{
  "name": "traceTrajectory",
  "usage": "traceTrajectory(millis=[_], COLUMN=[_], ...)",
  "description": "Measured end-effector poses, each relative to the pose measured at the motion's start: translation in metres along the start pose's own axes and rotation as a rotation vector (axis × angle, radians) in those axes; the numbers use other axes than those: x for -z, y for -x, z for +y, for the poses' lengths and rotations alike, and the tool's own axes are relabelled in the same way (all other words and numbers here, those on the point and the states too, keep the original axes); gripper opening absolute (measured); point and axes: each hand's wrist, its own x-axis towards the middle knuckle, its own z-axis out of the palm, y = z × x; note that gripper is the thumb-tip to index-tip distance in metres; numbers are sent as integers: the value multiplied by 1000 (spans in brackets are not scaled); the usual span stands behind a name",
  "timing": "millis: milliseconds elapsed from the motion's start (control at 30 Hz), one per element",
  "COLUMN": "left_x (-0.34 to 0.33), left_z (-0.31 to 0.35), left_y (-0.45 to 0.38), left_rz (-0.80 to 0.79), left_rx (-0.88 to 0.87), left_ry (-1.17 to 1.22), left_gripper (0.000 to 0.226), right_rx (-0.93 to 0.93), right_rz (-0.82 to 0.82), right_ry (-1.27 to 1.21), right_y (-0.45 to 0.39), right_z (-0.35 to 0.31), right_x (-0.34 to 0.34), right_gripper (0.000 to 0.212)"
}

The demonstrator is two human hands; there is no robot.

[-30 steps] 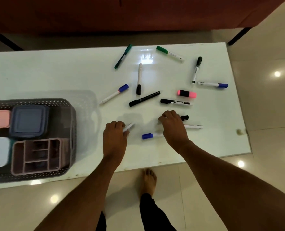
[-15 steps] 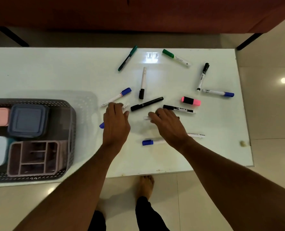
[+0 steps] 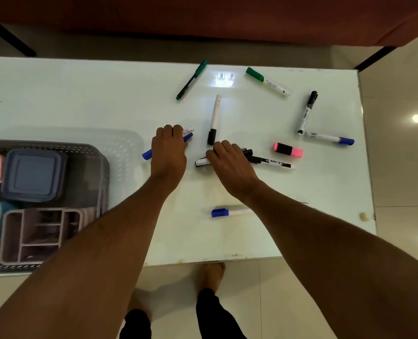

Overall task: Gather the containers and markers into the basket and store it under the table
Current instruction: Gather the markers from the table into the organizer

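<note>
From the head view, our left hand (image 3: 168,152) grips blue-capped markers (image 3: 147,154) while our right hand (image 3: 230,162) closes on black markers (image 3: 203,161), bunching several per trip; the basket (image 3: 100,152), already holding containers (image 3: 33,174), waits at the table's (image 3: 80,99) left end.

**White table, tiled floor, red sofa**

A glossy white table (image 3: 313,228) stands on pale, shiny floor tiles (image 3: 398,167) that mirror round ceiling lights. Beyond the table's far edge sits a dark red sofa (image 3: 203,15) on slanting black legs (image 3: 374,59).
</note>
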Motion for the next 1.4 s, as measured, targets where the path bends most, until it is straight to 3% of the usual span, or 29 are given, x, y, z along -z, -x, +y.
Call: traceTrajectory(millis=[133,267,400,533,667,800,933,1167,1400], left_x=[2,10,37,86,127,155,169,153,129], left_z=[-8,-11,-13,-23,-60,-116,-172,-228,-249], left_y=[10,13,19,36,70,107,139,180,191], left_rz=[-7,76,214,244,505,780,889,848,712], left_rx=[18,49,68,207,204,166,232,292,351], left_ry=[0,92,381,640,924,1054,1046,1014,1007], left_gripper=[33,21,21,31,29,16,37,28,30], right_rx=[-38,-191,-376,-672,-723,-691,-665,-767,-843], right_rz=[73,185,265,342,625,817,900,889,834], right_ry=[-20,-192,-568,-965,-1173,-1335,-1381,-1379,-1285], right_y=[5,-2,-20,-46,-63,-68,-61,-45,-43], right_z=[-11,-23,-51,-96,-155,-234,-298,-350,-372], right_x=[1,6,38,76,103,125,130,100,71], right_gripper=[23,23,27,19,16,11,10,8,15])
